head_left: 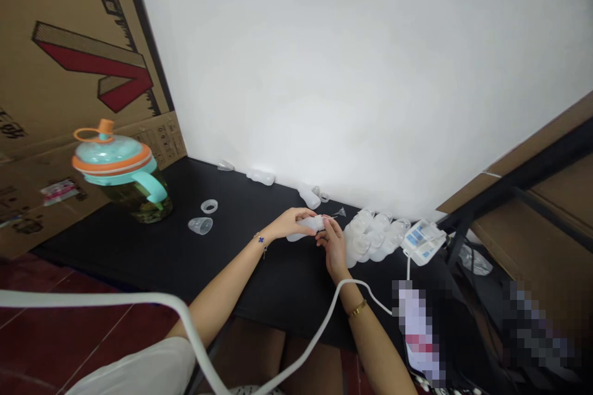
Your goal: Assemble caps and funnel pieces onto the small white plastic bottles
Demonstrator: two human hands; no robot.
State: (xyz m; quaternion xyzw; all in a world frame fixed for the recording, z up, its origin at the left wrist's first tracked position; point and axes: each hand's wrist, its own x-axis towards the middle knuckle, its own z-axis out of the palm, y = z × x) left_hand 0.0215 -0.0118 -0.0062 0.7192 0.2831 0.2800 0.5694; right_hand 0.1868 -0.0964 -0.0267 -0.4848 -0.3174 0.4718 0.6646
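My left hand [293,223] is closed around a small translucent white plastic bottle [301,234], tilted on its side with its neck to the right. At the neck, my right hand [332,242] pinches the end of the same bottle; a small piece there is too hidden to make out. Just beyond my fingers lies a clear funnel-shaped piece [341,212]. Right of my right hand stands a cluster of several white bottles with clear domed caps [375,237]. Another white bottle [309,197] lies by the wall, near a clear ring [324,197].
A clear cap [201,226] and a ring [209,205] lie at left on the black table [250,253]. A large teal-and-orange jug [123,173] stands further left. Another bottle [260,177] lies along the wall. A power strip [424,241] is at right; a white cable [185,315] crosses in front.
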